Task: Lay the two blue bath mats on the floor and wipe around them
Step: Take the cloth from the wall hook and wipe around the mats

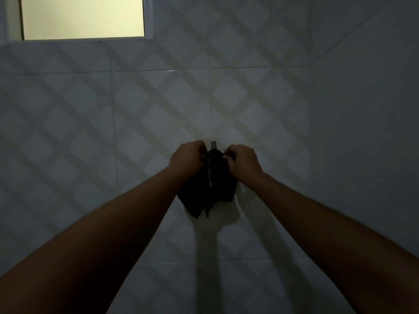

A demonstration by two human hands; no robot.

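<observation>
Two bare forearms (108, 241) reach in from below. One lit window (82, 17) sits upper left. The left hand (187, 158) has its fingers clamped on one dark cloth (215, 189), which hangs from one hook (213, 145) on the tiled wall (113, 109). The right hand (243, 163) pinches the cloth's other side.

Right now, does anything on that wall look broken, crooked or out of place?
Nothing stands out. The left hand and right hand grip a dark cloth bunched up at a small hook on the tiled wall. No cracks or spills show, though the dim light could hide small flaws.
</observation>
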